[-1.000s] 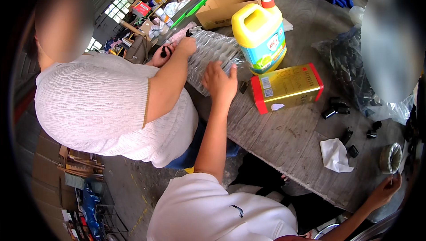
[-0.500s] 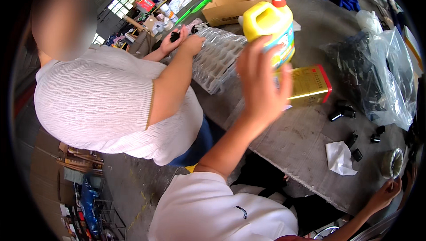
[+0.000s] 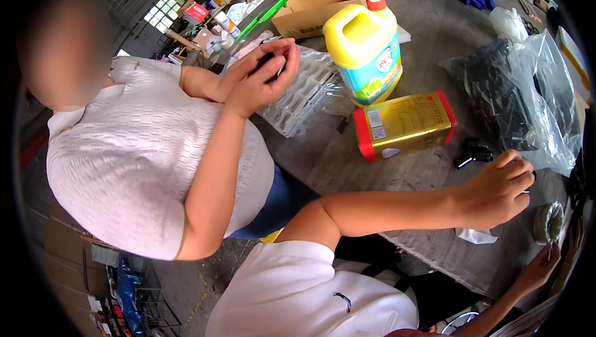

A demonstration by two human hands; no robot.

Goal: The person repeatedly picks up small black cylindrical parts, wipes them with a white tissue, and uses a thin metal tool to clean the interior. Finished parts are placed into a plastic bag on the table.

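My left hand point(image 3: 495, 193) reaches across the table with its fingers curled down on a small black part point(image 3: 532, 179), which shows only in part past the fingertips. At the lower right, my right hand point(image 3: 539, 270) pinches a thin, pale stick point(image 3: 549, 254). Right by that stick stands a round, clear, ring-shaped container or roll point(image 3: 548, 225); which one I cannot tell. Other black plastic parts point(image 3: 473, 152) lie beyond my left wrist. A crumpled white tissue point(image 3: 477, 236) is partly hidden under my left forearm.
A yellow jug with a red pump point(image 3: 366, 51) stands behind a gold-and-red tin point(image 3: 406, 125). Clear bags of black items point(image 3: 518, 89) lie at right. A co-worker point(image 3: 149, 151) at left cups a black object point(image 3: 268, 67) beside a plastic-wrapped tray point(image 3: 301, 98). A cardboard box point(image 3: 320, 8) sits behind.
My left hand has swung from in front of the yellow jug rightward and nearer, down to the black parts. The co-worker's hands have come together and up. My right hand stays about where it was.
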